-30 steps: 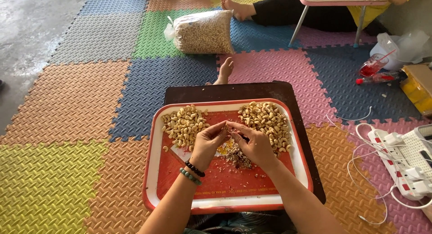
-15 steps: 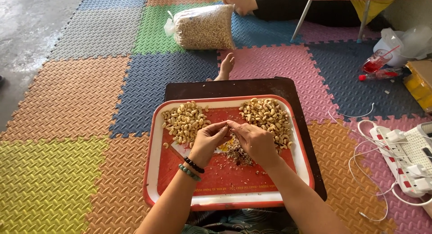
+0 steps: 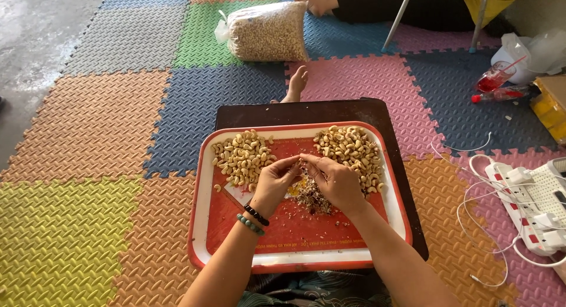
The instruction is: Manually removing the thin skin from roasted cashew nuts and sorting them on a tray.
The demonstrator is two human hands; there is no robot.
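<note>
Foam floor mats (image 3: 94,124) in many colours lie under a red tray (image 3: 306,236) where two hands work over cashews.

Beyond the hands lies a clear sack of nuts (image 3: 268,31); off past the right hand (image 3: 336,180) sits a white power strip (image 3: 533,198) with cables. Left of the left hand (image 3: 274,183) is one cashew pile (image 3: 243,155), and a second pile (image 3: 351,150) lies behind the right hand. Both hands meet fingertip to fingertip, pinched narrow around something too small to make out. A heap of dark skins (image 3: 309,195) sits beneath them, partly hidden. A dark board (image 3: 306,111) under the tray is mostly covered.
</note>
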